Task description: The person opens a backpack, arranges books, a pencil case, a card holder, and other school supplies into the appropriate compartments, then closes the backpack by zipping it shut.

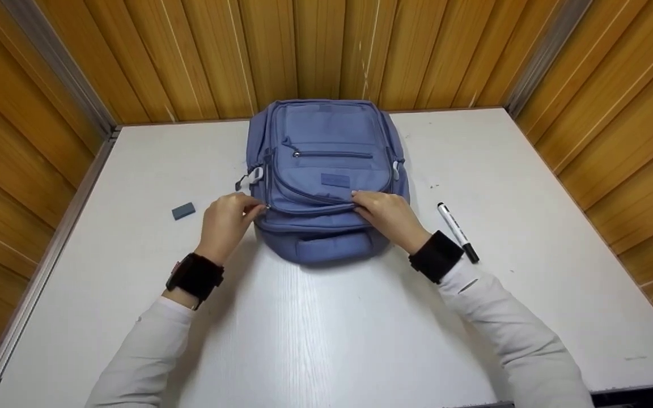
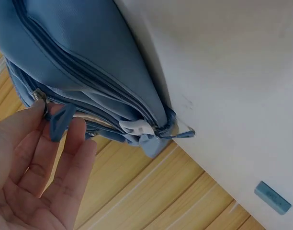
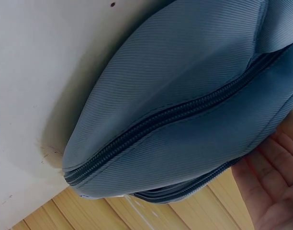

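A blue backpack (image 1: 326, 130) lies on the white table, its front pockets facing up and its handle end toward me. At its left side my left hand (image 1: 227, 221) pinches a metal zipper pull (image 2: 39, 96) between thumb and index finger. A blue fabric tab (image 2: 61, 122) hangs from that pull across the fingers. Lower on the right, my right hand (image 1: 386, 215) grips the fabric edge beside the curved front zipper. Part of this hand (image 3: 273, 177) shows in the right wrist view, where the bag hides its fingertips.
A small grey-blue block (image 1: 183, 211) lies left of the backpack. To its right rests a white marker (image 1: 456, 229) with a black cap, near the right wrist. Wood-patterned walls (image 1: 315, 51) enclose the table (image 1: 304, 340) at the back and both sides.
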A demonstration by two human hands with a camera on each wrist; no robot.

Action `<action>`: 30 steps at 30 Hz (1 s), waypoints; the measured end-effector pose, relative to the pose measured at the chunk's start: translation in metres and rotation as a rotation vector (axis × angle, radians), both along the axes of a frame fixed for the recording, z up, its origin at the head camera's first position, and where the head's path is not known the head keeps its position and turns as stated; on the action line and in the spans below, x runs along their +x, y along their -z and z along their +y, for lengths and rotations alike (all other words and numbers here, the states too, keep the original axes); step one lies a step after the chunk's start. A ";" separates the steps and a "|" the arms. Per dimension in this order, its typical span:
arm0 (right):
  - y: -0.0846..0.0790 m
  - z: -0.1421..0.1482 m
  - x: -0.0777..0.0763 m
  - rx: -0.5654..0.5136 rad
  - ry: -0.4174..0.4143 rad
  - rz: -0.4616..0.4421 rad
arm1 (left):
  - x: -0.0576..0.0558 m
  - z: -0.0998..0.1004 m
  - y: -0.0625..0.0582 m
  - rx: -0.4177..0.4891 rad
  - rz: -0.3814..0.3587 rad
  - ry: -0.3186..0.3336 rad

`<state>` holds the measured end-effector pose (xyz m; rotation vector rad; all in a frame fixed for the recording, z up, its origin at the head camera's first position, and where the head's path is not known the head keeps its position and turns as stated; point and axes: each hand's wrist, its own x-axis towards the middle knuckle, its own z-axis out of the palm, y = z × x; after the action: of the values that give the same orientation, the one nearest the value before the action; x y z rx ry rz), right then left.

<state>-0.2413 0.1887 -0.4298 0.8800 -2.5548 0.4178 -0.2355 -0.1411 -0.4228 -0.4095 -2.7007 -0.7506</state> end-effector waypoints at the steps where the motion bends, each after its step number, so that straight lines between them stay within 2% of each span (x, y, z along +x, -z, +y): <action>1: 0.000 0.000 0.000 0.000 -0.001 0.001 | -0.002 -0.001 0.000 -0.007 0.005 -0.004; 8: 0.000 0.000 0.000 0.003 -0.002 -0.002 | -0.023 -0.001 -0.002 -0.060 0.051 -0.048; 14: -0.001 0.001 0.000 0.000 0.001 -0.007 | -0.055 0.004 0.000 -0.138 0.099 -0.085; 21: 0.000 0.000 0.003 -0.012 -0.007 -0.018 | -0.091 0.005 -0.005 -0.174 0.086 -0.137; 30: 0.000 0.000 0.006 -0.012 -0.013 -0.026 | -0.117 0.010 -0.008 -0.182 0.077 -0.191</action>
<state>-0.2358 0.1883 -0.4296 0.8934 -2.5693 0.4505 -0.3528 -0.1314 -0.4145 -0.2115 -2.6960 -0.4299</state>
